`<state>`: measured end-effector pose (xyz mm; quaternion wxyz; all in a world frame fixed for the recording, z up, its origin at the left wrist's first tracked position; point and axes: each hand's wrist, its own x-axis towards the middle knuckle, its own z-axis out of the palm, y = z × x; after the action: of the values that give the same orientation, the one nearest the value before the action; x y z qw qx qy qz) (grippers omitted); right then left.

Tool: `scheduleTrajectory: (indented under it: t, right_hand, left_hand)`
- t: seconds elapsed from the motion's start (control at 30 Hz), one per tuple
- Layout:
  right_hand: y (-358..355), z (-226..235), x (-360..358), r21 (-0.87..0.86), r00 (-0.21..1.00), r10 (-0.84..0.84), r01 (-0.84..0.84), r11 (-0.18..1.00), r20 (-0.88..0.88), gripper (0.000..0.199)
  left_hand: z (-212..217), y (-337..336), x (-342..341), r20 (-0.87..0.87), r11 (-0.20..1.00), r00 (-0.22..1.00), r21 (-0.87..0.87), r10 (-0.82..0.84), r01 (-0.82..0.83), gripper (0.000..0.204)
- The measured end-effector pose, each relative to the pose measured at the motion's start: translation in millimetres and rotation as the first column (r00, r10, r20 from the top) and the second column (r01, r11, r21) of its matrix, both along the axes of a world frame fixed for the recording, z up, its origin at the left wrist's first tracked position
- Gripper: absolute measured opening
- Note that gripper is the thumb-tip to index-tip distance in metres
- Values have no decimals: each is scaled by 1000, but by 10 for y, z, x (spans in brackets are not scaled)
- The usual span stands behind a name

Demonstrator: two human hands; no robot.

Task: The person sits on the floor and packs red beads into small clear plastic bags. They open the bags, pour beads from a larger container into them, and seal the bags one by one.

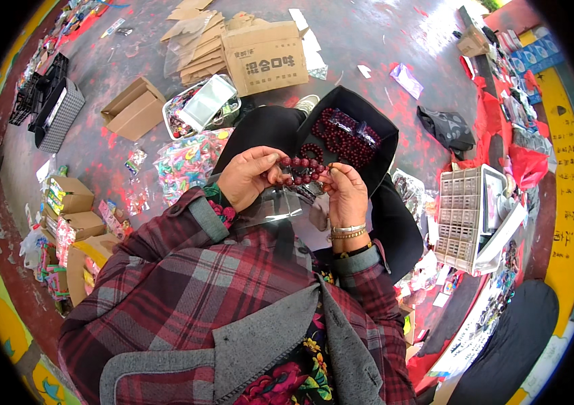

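Note:
A dark red beaded bracelet (304,164) is stretched between my two hands above my lap. My left hand (252,177) pinches its left end between thumb and fingers. At the other end, the fingertips of my right hand (346,192) close on the beads. Just beyond, a black open box (376,111) rests on my lap, with several dark red bead bracelets (347,137) inside, some in clear wrapping. Clear plastic film (270,210) lies below the bracelet, partly hidden by my hands.
A cardboard box (264,57) and flattened cardboard stand ahead. Left of my legs are an open carton (133,108), a white basket (204,104) of small goods and colourful packets (189,162). A beige plastic crate (459,216) stands on the right, near a dark bag (445,128).

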<state>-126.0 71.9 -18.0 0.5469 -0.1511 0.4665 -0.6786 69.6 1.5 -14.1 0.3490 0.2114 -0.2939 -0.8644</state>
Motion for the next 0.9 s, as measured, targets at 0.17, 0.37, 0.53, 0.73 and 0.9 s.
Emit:
scheduleTrajectory:
  t: [0.17,0.37,0.53,0.73,0.9]
  right_hand:
    - [25,-67,-61,-8,998,8,-7,1000,70,9]
    - [34,-60,-86,37,999,27,-28,999,25,9]
    - [46,-72,-102,56,997,61,-64,996,42,10]
    - [46,-10,-106,-14,959,242,-242,970,145,25]
    - [29,-97,-108,175,946,286,-310,934,150,39]
  left_hand:
    - [136,5,-3,12,985,996,145,-92,90,25]
    - [105,1,14,6,984,995,153,-97,95,24]
    - [132,16,-6,49,986,995,148,-82,74,23]
    - [197,16,0,87,987,993,146,-85,72,21]
    - [327,5,6,121,990,991,138,-56,40,20]
